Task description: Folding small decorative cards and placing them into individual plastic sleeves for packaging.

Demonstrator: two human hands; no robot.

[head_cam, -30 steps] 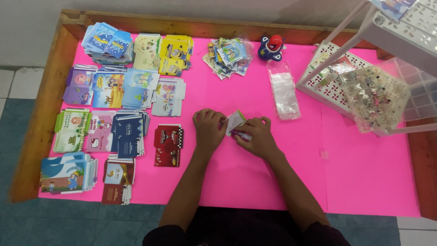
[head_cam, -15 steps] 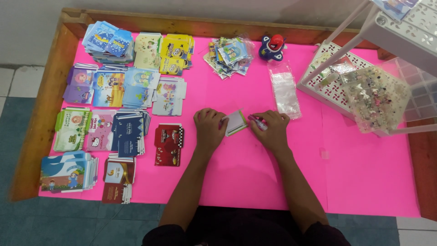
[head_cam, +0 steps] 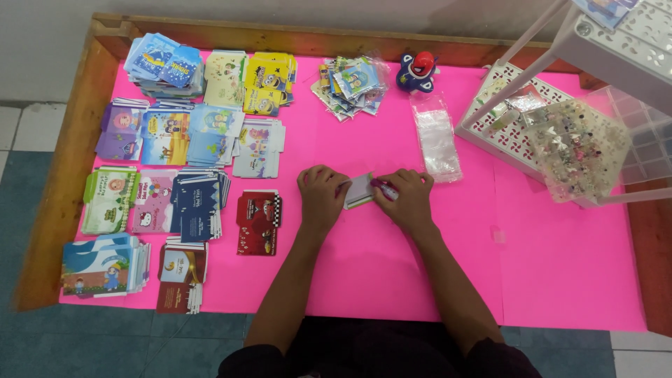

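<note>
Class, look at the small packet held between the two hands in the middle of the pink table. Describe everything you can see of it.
The small packet is a flat, pale rectangle, seemingly card or paper, with a greenish lower edge. It lies tilted, low over the pink table cover, near the centre. The left hand grips its left end and the right hand its right end, where something pinkish shows at the fingers. Its print is too small to make out.

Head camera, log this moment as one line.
left hand: holds small card stack | right hand: on stack, pinching pink pen | surface: pink table | nearby: clear sleeves
</note>
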